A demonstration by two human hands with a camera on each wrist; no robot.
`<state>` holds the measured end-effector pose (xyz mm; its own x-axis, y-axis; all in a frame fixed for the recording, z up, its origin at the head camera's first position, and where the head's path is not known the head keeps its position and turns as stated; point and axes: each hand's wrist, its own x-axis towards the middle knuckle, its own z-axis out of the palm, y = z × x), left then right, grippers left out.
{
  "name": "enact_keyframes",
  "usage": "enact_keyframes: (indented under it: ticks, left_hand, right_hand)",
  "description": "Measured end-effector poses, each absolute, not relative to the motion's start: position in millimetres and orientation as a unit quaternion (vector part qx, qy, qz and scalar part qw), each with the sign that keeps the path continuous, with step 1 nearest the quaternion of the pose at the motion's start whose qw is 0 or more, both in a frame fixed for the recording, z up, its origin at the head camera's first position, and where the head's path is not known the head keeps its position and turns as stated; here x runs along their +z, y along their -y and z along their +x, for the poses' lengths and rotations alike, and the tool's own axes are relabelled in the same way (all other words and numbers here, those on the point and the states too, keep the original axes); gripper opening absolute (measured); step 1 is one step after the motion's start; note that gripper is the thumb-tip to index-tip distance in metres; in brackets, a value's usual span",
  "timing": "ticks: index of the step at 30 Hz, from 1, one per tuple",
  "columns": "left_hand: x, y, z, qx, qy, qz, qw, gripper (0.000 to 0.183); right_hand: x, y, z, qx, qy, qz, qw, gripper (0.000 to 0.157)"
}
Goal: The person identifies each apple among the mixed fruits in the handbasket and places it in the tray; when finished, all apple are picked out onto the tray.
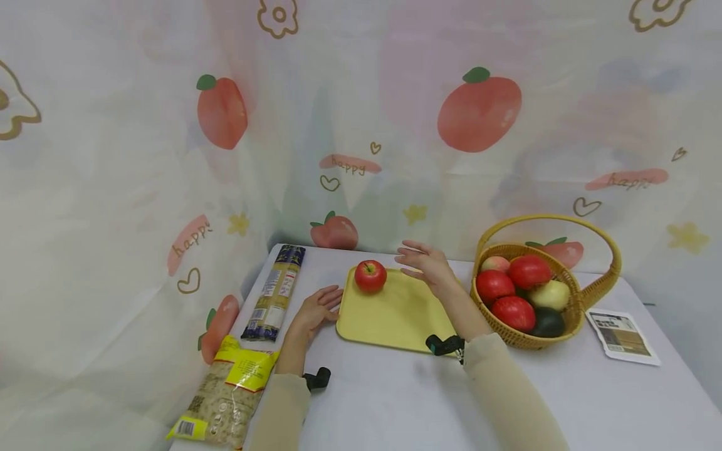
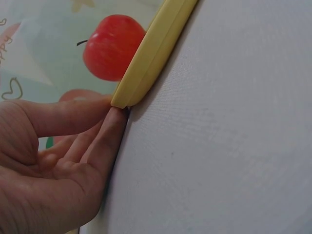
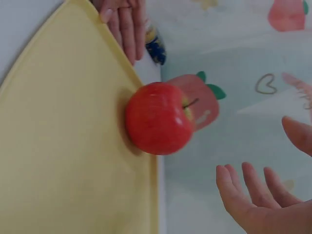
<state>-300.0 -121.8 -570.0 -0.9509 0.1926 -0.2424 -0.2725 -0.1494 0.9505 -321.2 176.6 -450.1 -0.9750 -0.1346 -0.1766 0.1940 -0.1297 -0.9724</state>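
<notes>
A red apple (image 1: 370,276) sits in the back left corner of a yellow tray (image 1: 406,313) on the table. My left hand (image 1: 319,311) is at the tray's left side, its fingers fairly straight along the edge. In the left wrist view the thumb (image 2: 78,117) touches the rim, with a fingertip just below it. My right hand (image 1: 427,266) hovers over the tray's back right part, to the right of the apple. Its fingers (image 3: 256,187) are spread and loosely bent, with nothing in them.
Right of the tray stands a wicker basket (image 1: 583,300) of several fruits, its tall handle arching up. A flat white packet (image 1: 623,337) lies beyond it. At the left are a long blue-ended package (image 1: 274,294) and a yellow-ended bag (image 1: 225,394). Printed cloth hangs behind.
</notes>
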Motion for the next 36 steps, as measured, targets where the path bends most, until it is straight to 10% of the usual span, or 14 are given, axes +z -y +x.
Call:
enact_keyframes:
  ticks: [36]
  left_hand:
    - [-568, 121, -298, 0.762, -0.626, -0.038, 0.162, 0.083]
  right_hand:
    - [-396, -348, -251, -0.786, -0.616, 0.017, -0.054, 0.028]
